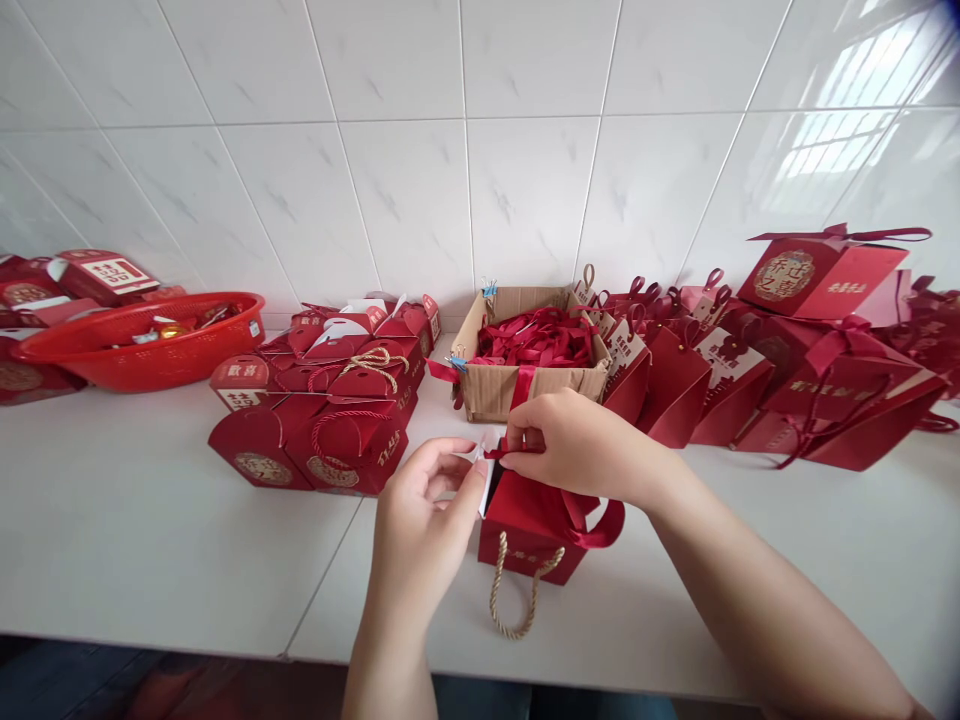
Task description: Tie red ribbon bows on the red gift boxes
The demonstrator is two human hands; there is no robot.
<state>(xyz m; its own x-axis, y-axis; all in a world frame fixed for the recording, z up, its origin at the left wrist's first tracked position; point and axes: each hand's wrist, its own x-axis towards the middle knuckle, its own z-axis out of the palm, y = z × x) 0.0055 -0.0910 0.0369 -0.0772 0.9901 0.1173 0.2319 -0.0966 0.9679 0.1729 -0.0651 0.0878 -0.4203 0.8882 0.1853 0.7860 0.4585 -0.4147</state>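
Observation:
A small red gift box with a gold rope handle sits before me on the counter. My left hand pinches a white card at the box's left side, between thumb and fingers. Beside it, my right hand is closed on a red ribbon just above the box. A ribbon loop sticks out at the box's right. Behind my hands stands a cardboard box heaped with red ribbons.
Finished-looking red boxes with cord handles are grouped at left. Farther left is a red plastic basket holding small wrapped items. Several red bags with tags line the right, beside stacked boxes. A tiled wall bounds the counter.

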